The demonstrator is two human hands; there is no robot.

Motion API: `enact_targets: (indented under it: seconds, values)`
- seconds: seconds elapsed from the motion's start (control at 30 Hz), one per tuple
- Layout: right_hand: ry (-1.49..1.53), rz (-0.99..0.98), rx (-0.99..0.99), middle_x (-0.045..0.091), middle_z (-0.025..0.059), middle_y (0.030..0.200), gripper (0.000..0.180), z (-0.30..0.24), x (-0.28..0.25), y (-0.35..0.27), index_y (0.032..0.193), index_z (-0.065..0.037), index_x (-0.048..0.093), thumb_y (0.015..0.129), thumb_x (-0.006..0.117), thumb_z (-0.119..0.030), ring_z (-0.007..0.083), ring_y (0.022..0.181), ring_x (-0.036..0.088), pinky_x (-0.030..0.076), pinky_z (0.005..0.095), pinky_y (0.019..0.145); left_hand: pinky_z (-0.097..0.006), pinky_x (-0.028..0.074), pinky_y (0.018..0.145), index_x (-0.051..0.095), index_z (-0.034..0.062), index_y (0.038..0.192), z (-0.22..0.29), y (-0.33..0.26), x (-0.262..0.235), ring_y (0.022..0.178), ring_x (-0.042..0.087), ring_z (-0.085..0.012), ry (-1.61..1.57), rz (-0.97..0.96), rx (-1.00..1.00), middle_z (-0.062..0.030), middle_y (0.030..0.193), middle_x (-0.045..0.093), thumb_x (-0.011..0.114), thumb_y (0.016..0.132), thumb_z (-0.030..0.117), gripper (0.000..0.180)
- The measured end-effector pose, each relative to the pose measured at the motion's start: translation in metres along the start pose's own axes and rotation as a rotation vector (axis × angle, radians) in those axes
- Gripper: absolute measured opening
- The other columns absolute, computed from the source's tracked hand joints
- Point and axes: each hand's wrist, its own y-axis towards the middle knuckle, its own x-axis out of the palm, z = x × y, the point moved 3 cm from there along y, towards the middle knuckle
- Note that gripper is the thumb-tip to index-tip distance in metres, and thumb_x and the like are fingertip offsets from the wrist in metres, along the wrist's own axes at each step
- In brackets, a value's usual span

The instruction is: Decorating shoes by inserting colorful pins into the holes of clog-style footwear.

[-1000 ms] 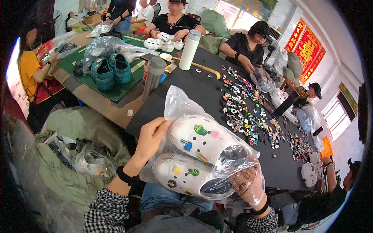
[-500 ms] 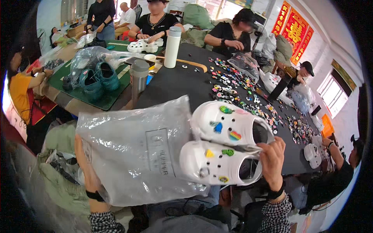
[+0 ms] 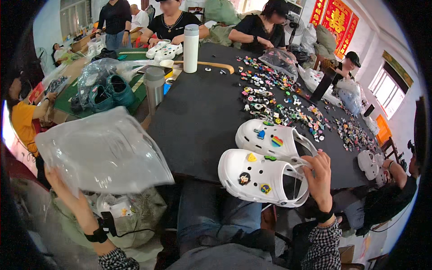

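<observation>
My right hand [image 3: 318, 173] grips a pair of white clogs by their heel straps at the table's near edge. The nearer clog [image 3: 252, 173] carries several colourful shoe charms on its toe; the farther clog [image 3: 256, 135] has a rainbow heart and other charms. Out to the left, my left hand [image 3: 67, 193] is closed on the edge of a clear plastic bag [image 3: 103, 150], which hangs spread and tilted beside the table. Some of that hand's fingers are hidden behind the bag. Bag and clogs are well apart.
Loose shoe charms [image 3: 288, 108] cover the right part of the black table [image 3: 193, 117]. A white bottle [image 3: 191, 49], a steel tumbler [image 3: 154, 87] and teal clogs [image 3: 110, 93] stand at the left. Below my left hand is a green sack [image 3: 148, 211]. Several co-workers sit around the table.
My left hand has drawn the bag left and away from the clogs, and it is turned and crumpled differently. The clogs stay in my right hand, slightly shifted.
</observation>
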Motion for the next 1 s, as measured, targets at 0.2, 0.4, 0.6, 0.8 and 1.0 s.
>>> enact_targets:
  seconds: [0.2,0.4,0.6,0.8,1.0]
  values:
    - [0.083,-0.065,0.088,0.060,0.0131,0.087,0.024,0.012,-0.002,-0.005,0.100,-0.003,0.066,0.076,0.067,-0.004,0.0355,0.097,0.054,0.035,0.0459,0.100,-0.040,0.007,0.119,0.031,0.0037,0.149,0.048,0.010,0.039,0.146,0.015,-0.0236,0.029,0.029,0.215,-0.0107,0.157,0.024,0.049,0.098,0.023,0.058]
    - [0.083,-0.122,0.136,0.061,0.0141,0.091,0.033,0.004,-0.005,-0.003,0.107,-0.005,0.064,0.075,0.071,-0.006,0.0358,0.098,0.055,0.036,0.0448,0.100,-0.039,0.011,0.118,0.036,0.0028,0.147,-0.029,0.053,0.050,0.144,0.022,-0.0226,0.025,-0.068,0.012,-0.0105,0.154,0.031,0.051,0.097,0.021,0.056]
    - [0.016,-0.315,0.124,0.063,0.0150,0.091,0.044,-0.004,-0.011,0.008,0.111,-0.002,0.063,0.068,0.073,-0.006,0.0344,0.093,0.057,0.036,0.0453,0.098,-0.036,0.022,0.115,0.047,0.0011,0.140,-0.079,0.108,0.085,0.136,0.038,-0.0236,0.245,-0.190,0.206,-0.0119,0.146,0.045,0.052,0.096,0.023,0.049]
    - [0.100,-0.325,0.269,0.060,0.0151,0.092,0.041,0.011,-0.008,0.004,0.103,0.000,0.063,0.063,0.071,-0.002,0.0346,0.091,0.052,0.038,0.0432,0.090,-0.034,0.022,0.115,0.052,0.0023,0.137,-0.084,0.123,0.150,0.134,0.041,-0.0215,0.197,-0.261,0.160,-0.0092,0.142,0.051,0.054,0.096,0.019,0.044]
    - [0.067,-0.377,0.229,0.061,0.0126,0.092,0.037,0.014,0.005,0.011,0.105,-0.004,0.065,0.069,0.072,-0.008,0.0327,0.090,0.053,0.038,0.0421,0.087,-0.034,0.025,0.113,0.054,-0.0005,0.134,-0.078,0.135,0.211,0.130,0.045,-0.0222,0.221,-0.452,0.432,-0.0108,0.137,0.055,0.043,0.099,0.024,0.044]
